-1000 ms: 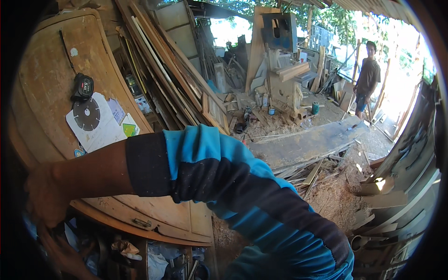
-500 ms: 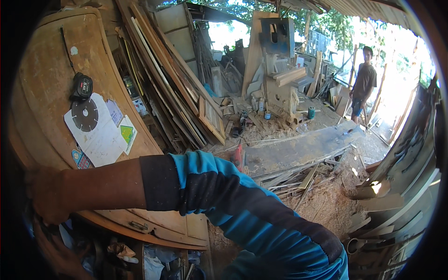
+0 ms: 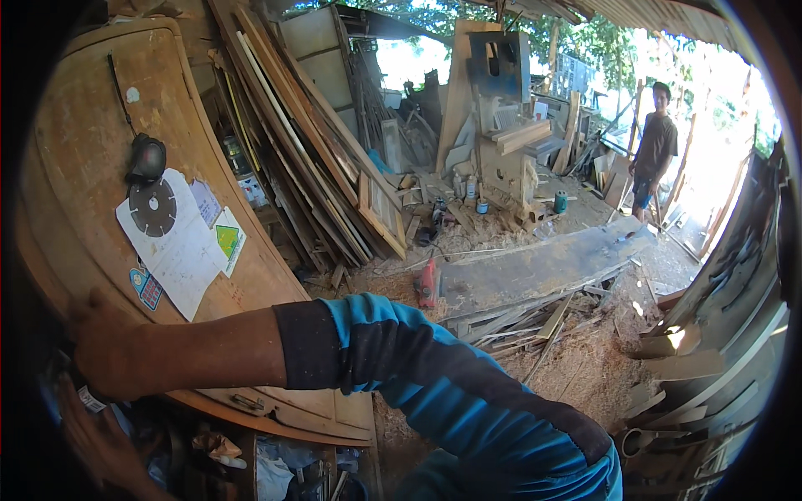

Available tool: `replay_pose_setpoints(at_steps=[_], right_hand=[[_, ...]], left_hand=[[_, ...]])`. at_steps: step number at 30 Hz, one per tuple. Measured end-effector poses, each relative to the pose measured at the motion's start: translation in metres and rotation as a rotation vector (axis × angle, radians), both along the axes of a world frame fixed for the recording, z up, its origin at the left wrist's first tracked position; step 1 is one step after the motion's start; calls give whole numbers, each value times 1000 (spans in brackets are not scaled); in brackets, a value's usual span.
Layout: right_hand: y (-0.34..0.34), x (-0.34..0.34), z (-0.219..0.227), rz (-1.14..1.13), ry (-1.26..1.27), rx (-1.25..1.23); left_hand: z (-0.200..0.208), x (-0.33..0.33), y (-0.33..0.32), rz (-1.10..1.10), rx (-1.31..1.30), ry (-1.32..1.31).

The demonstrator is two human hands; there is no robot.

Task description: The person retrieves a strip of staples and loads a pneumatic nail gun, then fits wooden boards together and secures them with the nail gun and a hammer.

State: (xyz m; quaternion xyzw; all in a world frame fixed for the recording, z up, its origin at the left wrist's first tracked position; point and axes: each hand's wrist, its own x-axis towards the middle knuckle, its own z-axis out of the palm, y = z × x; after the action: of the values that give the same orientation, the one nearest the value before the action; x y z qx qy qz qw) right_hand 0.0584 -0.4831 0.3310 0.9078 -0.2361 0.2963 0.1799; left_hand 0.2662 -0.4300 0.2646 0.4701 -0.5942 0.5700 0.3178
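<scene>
My right arm, in a blue and black sleeve, reaches across to the far left rim. There my right hand (image 3: 113, 351) is closed, its fingers partly in shadow and blurred. Just below it my left hand (image 3: 98, 438) has its fingers pressed together against a dark object with a small white label (image 3: 90, 399). The kind of that object is hidden by the hands and the dark rim. Beside my hands stands a wooden cabinet panel (image 3: 242, 313). On it are a black tape measure (image 3: 147, 159), a round cutting disc (image 3: 152, 209) and a white paper sheet (image 3: 182, 271).
Long boards (image 3: 305, 134) lean behind the panel. A red power tool (image 3: 428, 284) stands by a low plank bench (image 3: 535, 267). Sawdust and scraps cover the floor. Another person (image 3: 654, 150) stands at the far right. Below the panel lie plastic bags (image 3: 271, 468).
My right hand and forearm have moved a little to the right and my sleeve sits slightly lower. The white label by my left hand has come into view.
</scene>
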Motion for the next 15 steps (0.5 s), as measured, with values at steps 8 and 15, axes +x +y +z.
replay_pose_setpoints(at_steps=[8,15], right_hand=[[-7,-4,-17,129,-247,-386],[-17,-6,-24,504,-479,-623]], left_hand=[[-3,-1,-5,32,31,91],[-11,-11,3,-145,33,217]])
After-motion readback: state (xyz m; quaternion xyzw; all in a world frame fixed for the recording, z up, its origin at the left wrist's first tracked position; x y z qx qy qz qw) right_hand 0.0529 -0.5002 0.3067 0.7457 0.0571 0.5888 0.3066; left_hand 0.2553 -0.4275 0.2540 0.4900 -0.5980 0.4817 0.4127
